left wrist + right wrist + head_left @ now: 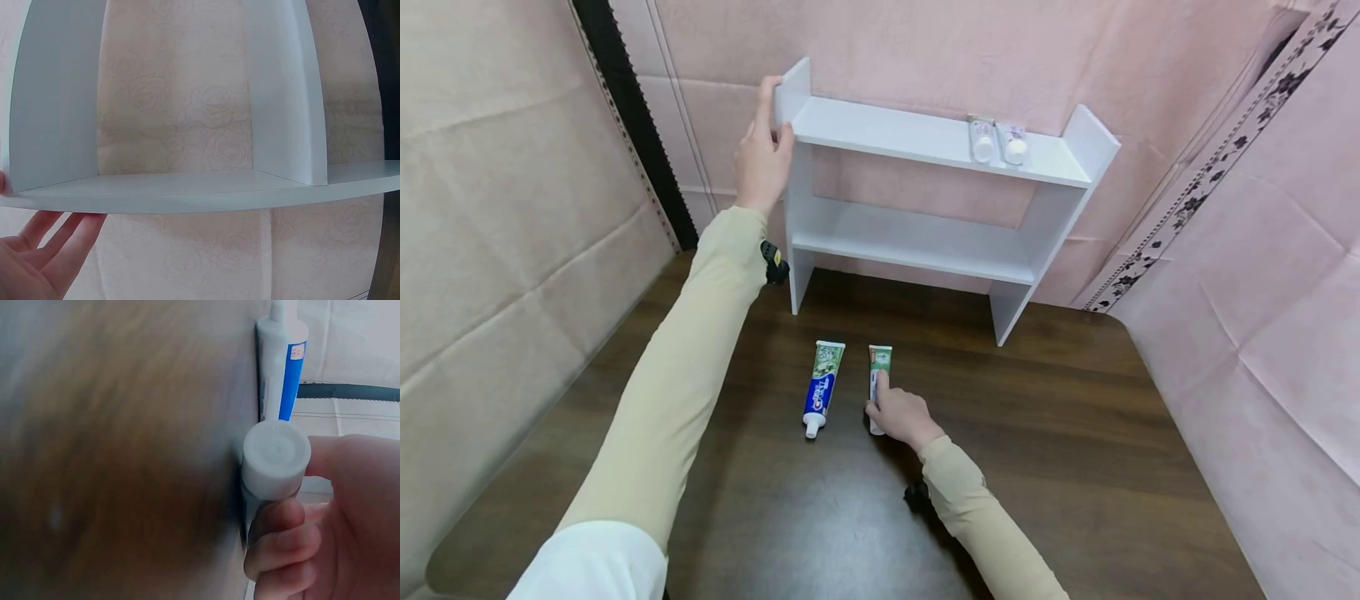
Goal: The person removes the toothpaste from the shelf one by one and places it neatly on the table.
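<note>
My left hand (763, 167) holds the upper left side panel of a white two-tier shelf (910, 237), thumb at the front edge. In the left wrist view, its fingers (65, 240) reach round the outer face of the panel. Low over the table, my right hand (906, 415) grips a green and white toothpaste tube (881, 358) that lies with its cap toward me. Its white cap (277, 453) shows large in the right wrist view, with fingers curled beside it. Left of this tube lies a blue, green and white Crest toothpaste tube (823, 383), untouched.
Two pale tubes (981, 140) rest side by side at the right of the upper tier. The shelf stands at the back of the dark wooden table (1075, 467). Pink cloth walls (1247, 275) enclose the table at the back and sides.
</note>
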### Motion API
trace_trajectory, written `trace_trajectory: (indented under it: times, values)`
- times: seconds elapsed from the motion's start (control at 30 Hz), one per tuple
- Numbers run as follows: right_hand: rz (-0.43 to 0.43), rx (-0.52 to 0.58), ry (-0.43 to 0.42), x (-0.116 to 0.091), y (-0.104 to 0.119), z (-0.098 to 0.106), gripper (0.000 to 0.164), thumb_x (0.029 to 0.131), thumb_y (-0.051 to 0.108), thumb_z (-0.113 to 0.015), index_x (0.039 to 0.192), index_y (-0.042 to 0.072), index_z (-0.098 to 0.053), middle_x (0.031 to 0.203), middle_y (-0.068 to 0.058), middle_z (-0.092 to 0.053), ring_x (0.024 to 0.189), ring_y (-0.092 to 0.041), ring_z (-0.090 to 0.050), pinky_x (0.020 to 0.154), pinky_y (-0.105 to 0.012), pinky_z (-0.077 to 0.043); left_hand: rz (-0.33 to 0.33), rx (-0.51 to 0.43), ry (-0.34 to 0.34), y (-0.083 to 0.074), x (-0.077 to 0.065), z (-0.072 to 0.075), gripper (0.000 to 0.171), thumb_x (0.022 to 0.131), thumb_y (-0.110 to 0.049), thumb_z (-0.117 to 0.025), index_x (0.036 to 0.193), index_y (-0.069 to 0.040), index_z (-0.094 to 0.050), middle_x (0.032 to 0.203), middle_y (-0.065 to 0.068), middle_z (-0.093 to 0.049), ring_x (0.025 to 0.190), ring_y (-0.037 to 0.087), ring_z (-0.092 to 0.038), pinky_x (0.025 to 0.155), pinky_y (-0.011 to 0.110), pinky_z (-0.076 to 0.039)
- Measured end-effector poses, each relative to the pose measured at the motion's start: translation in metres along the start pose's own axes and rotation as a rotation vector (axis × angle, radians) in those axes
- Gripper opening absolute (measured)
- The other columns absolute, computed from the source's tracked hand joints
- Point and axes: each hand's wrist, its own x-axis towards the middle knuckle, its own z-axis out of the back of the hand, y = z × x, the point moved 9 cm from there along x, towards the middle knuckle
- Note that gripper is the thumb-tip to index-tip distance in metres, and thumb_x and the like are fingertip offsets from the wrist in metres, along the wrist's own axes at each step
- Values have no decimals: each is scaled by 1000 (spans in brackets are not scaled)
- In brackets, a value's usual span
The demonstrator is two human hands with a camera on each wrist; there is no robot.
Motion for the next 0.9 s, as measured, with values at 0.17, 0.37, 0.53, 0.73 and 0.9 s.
trace_trajectory:
  times: [0.17,0.37,0.53,0.73,0.9]
  values:
    - [22,4,41,2,1,4,34,98,30,-53,116,6,-38,72,-9,-63,54,-17,-53,48,-30,-39,-8,25,-16,1,-1,3,50,103,-34,-37,144,-55,-18,114,3,-58,64,10,-44,59,27,-38]
    - [87,-96,182,0,4,17,40,98,33,-55,129,9,-45,93,-11,-66,68,-15,-54,61,-31,-43,-22,27,-18,1,-3,4,50,103,-34,-36,145,-55,-18,112,3,-57,61,11,-43,57,27,-36]
    - [202,-202,174,-2,16,61,39,98,31,-53,132,10,-51,102,-9,-69,76,-16,-59,67,-33,-49,-29,42,-30,0,-4,5,50,102,-35,-36,145,-55,-18,106,4,-56,63,13,-44,56,28,-35]
    - [201,-218,-65,3,22,155,38,99,32,-52,130,11,-55,124,-11,-62,104,-26,-63,84,-44,-54,-48,53,-44,-3,-3,6,50,102,-36,-36,145,-54,-19,101,4,-55,65,15,-45,57,29,-35]
    - [161,-186,-253,-2,30,233,39,98,32,-53,131,10,-55,133,-13,-54,120,-32,-55,94,-50,-49,-44,61,-35,-3,-3,4,50,102,-36,-36,145,-53,-18,107,6,-57,68,15,-46,58,29,-36]
